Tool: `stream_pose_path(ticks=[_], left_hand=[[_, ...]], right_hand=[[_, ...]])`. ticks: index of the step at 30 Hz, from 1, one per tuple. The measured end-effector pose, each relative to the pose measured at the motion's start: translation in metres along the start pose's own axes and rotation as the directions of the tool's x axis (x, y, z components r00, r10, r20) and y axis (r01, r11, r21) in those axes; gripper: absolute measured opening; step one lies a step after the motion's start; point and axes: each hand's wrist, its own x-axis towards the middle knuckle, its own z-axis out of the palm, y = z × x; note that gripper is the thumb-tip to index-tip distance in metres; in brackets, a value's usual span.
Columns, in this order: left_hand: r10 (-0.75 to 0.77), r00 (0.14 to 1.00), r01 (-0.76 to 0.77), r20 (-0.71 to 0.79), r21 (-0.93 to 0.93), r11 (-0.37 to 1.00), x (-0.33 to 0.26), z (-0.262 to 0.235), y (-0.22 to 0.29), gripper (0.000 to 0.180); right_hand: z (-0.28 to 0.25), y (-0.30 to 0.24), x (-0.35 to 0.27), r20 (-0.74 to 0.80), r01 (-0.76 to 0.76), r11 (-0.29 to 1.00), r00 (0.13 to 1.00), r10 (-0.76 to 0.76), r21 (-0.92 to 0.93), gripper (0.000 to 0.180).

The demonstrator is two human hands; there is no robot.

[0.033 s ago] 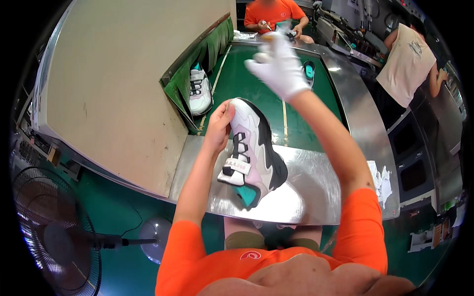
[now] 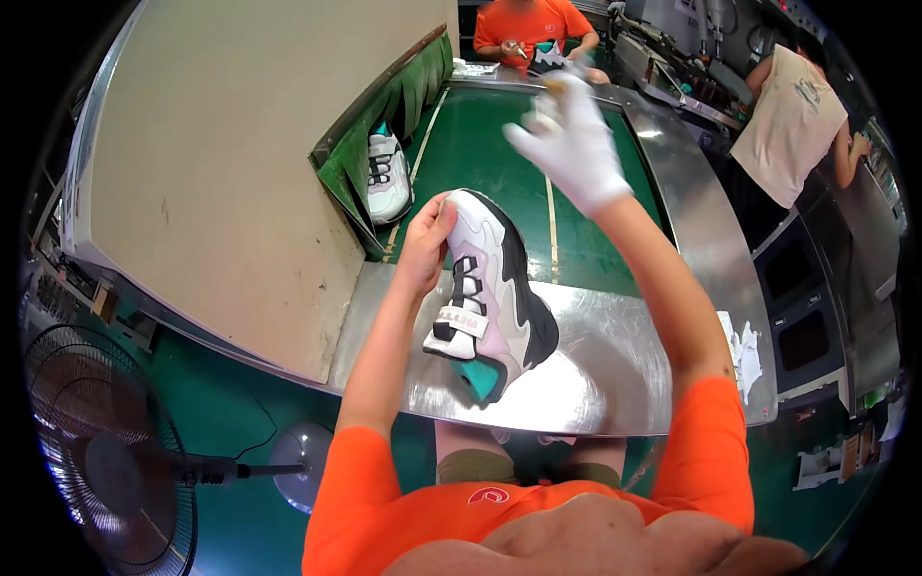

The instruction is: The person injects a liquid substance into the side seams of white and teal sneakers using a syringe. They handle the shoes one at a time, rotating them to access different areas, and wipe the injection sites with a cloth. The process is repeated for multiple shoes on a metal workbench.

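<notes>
My bare left hand (image 2: 429, 245) grips the toe end of a white and lilac sneaker (image 2: 495, 288) with a black sole, a pale strap and a teal lining. It is tilted over the metal table edge, heel toward me and sole turned right. Beyond it, over the green belt, my right hand (image 2: 573, 149) is raised in a white glove. Its thumb sticks out to the left and its fingers are smeared by motion. A small brownish spot shows at the fingertips; whether it is a held thing I cannot make out.
A similar sneaker (image 2: 389, 178) stands on the green belt (image 2: 490, 154) by a green strip curtain (image 2: 360, 158). Across the belt, a person in orange (image 2: 533, 24) holds a shoe. Another person (image 2: 792, 125) works at the right. White scraps (image 2: 741, 355) lie on the metal rim; a fan (image 2: 115, 461) stands lower left.
My right hand has shifted right and slightly nearer, covering the shoe visible earlier on the belt's right side. My left hand and the sneaker barely move. The shoe across the belt shows more plainly.
</notes>
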Motion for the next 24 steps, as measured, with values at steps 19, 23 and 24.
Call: stream_pose_path(ticks=[19, 23, 24], left_hand=[[0.383, 0.772, -0.124, -0.507, 0.471, 0.873, 0.086, -0.016, 0.053, 0.039], [0.196, 0.608, 0.132, -0.769, 0.341, 0.931, 0.095, -0.089, -0.017, 0.050], [0.105, 0.617, 0.311, -0.780, 0.364, 0.878, 0.096, -0.115, -0.035, 0.052]], right_hand=[[-0.165, 0.059, -0.325, -0.199, -0.641, 0.760, 0.763, 0.615, -0.107, 0.062], [-0.168, 0.053, -0.323, -0.222, -0.664, 0.748, 0.731, 0.645, -0.011, 0.065], [-0.167, 0.053, -0.321, -0.229, -0.667, 0.745, 0.725, 0.649, 0.002, 0.065]])
